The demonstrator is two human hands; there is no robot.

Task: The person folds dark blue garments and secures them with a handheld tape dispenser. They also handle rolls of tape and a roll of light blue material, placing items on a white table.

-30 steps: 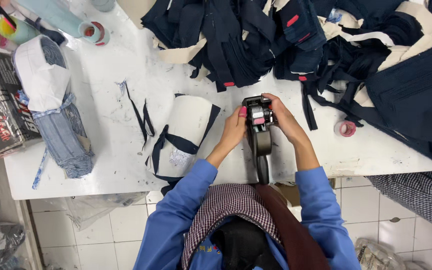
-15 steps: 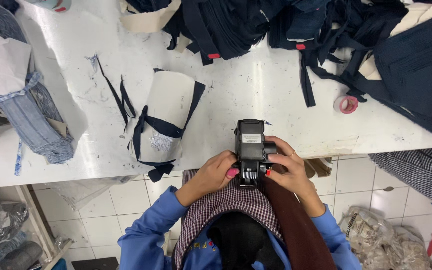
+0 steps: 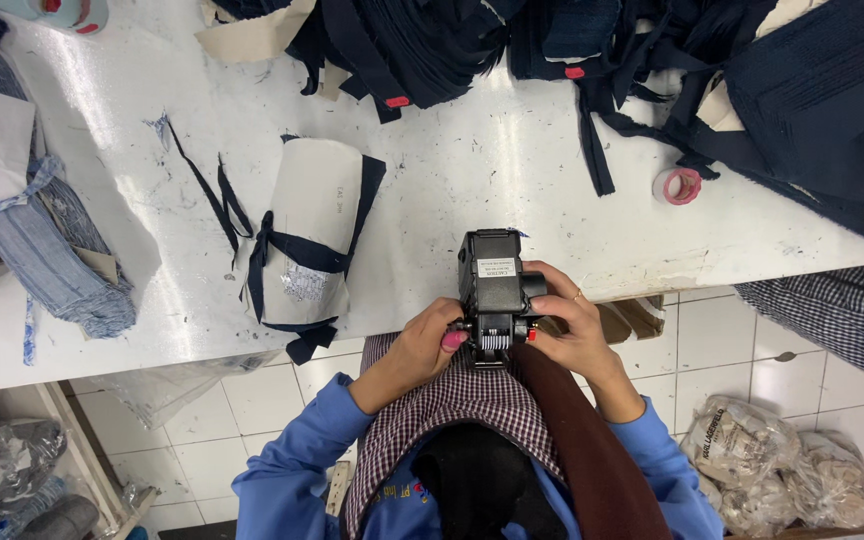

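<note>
Both hands gripped black handheld labelling gun (image 3: 493, 288) at the white bench (image 3: 512, 180) front edge.
Left hand (image 3: 424, 345) and right hand (image 3: 570, 325) were closed round it; a slip could drop it over the edge to the tiled floor (image 3: 742, 350). Open room lay between the tied white fabric roll (image 3: 309, 232) and pink tape roll (image 3: 676, 186).

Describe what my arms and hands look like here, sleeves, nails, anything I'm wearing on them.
Both arms are covered to the wrist by bright blue long sleeves, left sleeve and right sleeve, loose and creased. The left hand has pink-red painted nails. The right hand has the same polish and a thin ring on one finger. No gloves, watch or bracelets show.
</note>
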